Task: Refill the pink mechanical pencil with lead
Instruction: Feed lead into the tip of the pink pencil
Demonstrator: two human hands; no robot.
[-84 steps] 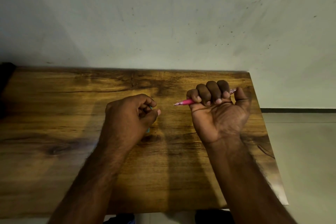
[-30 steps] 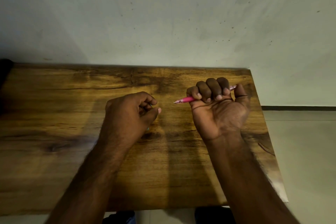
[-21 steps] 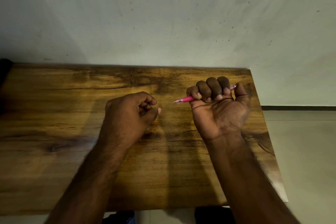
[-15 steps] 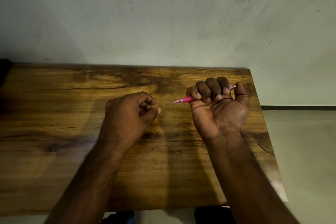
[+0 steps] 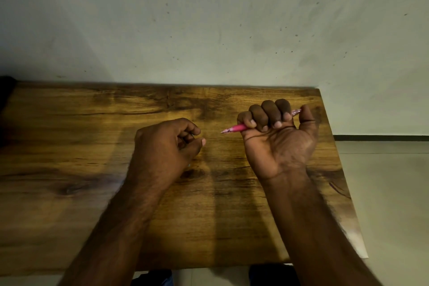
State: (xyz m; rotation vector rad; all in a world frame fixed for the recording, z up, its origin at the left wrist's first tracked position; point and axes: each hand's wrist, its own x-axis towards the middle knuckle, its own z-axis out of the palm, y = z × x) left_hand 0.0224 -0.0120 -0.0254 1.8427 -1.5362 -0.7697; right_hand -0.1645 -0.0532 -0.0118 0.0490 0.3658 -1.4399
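Note:
My right hand (image 5: 278, 139) is turned palm-up over the right part of the wooden table (image 5: 69, 146). Its fingers grip the pink mechanical pencil (image 5: 236, 127) in a fist. The pencil's metal tip points left, and its clear rear end sticks out by the thumb, which sits against it. My left hand (image 5: 167, 146) hovers to the left of the tip, knuckles up and fingers curled, with the thumb beside the forefinger. A pale teal sliver of a small lead case (image 5: 189, 165) peeks out under this fist; the rest of the case is hidden.
The table stands against a stained pale wall (image 5: 209, 30). Its right edge drops to a light tiled floor (image 5: 383, 193). A dark object (image 5: 5, 90) sits at the table's far left corner. Dark shapes (image 5: 271, 275) show below the near edge.
Almost nothing: both hands keep the same pose and grip. The view has shifted very slightly since the oldest frame.

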